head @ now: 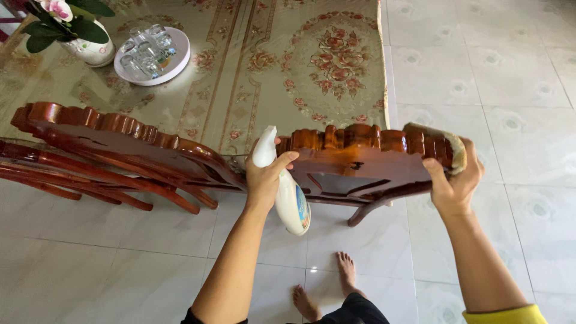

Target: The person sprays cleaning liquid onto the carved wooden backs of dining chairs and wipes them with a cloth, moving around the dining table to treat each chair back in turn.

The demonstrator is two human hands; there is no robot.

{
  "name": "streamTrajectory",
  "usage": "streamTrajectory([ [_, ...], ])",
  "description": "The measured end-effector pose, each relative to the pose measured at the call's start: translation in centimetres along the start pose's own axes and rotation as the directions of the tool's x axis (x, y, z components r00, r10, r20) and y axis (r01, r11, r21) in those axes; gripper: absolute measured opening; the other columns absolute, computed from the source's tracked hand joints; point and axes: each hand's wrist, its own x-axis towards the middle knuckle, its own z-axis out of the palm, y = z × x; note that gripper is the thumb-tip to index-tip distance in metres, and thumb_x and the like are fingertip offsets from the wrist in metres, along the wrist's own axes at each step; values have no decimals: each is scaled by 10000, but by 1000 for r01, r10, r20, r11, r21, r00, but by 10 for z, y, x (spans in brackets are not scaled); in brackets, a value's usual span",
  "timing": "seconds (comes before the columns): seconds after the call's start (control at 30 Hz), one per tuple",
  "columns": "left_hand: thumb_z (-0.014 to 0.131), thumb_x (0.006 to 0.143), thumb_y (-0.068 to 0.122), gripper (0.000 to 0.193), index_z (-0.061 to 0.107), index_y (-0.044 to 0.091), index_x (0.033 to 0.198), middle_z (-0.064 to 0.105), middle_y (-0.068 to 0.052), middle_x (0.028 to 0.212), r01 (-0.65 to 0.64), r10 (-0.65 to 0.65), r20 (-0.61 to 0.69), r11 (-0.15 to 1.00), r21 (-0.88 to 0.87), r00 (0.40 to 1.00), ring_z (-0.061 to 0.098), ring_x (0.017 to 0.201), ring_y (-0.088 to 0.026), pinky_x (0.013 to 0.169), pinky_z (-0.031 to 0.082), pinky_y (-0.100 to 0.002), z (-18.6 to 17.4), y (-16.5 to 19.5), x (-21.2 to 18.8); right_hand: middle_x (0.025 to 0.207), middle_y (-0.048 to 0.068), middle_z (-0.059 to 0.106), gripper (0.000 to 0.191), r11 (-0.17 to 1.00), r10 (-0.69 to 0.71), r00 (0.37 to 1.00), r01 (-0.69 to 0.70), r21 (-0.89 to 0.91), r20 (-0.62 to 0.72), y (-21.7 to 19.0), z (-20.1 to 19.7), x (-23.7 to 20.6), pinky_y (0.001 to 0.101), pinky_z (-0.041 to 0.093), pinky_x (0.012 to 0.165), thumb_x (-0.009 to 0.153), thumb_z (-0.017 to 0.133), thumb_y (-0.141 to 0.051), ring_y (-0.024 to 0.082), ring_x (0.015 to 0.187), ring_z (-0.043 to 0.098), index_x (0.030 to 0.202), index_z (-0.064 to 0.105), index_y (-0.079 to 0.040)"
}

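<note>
Left hand (pixel 264 177) wraps the white spray bottle (pixel 288 192), nozzle up, by the carved wooden chair back (pixel 360 157). Right hand (pixel 455 180) presses a cloth (pixel 447 144) over its top corner, fingers clamped, steadying the wipe.

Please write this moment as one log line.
left hand: holds spray bottle | right hand: presses cloth on chair back
</note>
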Motion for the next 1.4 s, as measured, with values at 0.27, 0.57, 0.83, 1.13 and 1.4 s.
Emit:
streamTrajectory([
  [0.27,870,801,155,465,622,19,1169,670,-46,936,-70,70,8,987,141,998,667,680,-147,605,529,-290,4,15,-19,1077,123,734,449,970,233,967,-222,-101,104,-41,-24,1,305,528,881,952,792,-182,158,958,640,1325,672,38],
  [0.57,820,839,224,379,641,51,1125,676,-29,892,-49,79,-105,963,265,991,663,692,-130,614,482,-286,22,33,-55,1456,284,582,470,950,-28,999,20,-312,-20,-61,-34,-34,384,549,1013,1006,611,24,338,1246,645,1473,554,3],
  [0.83,798,874,137,300,656,13,1108,700,-56,1039,-221,249,-74,937,272,966,670,929,-141,809,555,-301,38,-7,-142,947,166,732,366,596,712,673,-730,334,199,-106,-30,-121,401,424,730,1081,578,-199,197,785,559,1269,771,50],
  [1.13,765,886,172,380,667,15,1218,671,-40,1006,195,-197,-11,962,192,980,617,926,-127,826,513,-301,-23,6,-240,1252,124,689,477,-202,575,330,-830,521,749,-161,-1,-175,475,512,983,869,657,-90,280,1142,667,1334,582,-16],
  [1.4,732,876,351,461,702,8,1183,759,-63,980,270,-272,-334,961,-52,903,753,897,-151,798,560,-311,-135,65,-257,1202,129,724,414,-118,579,255,-913,390,775,-223,73,-186,461,531,968,833,664,-40,295,1097,688,1245,653,2],
])
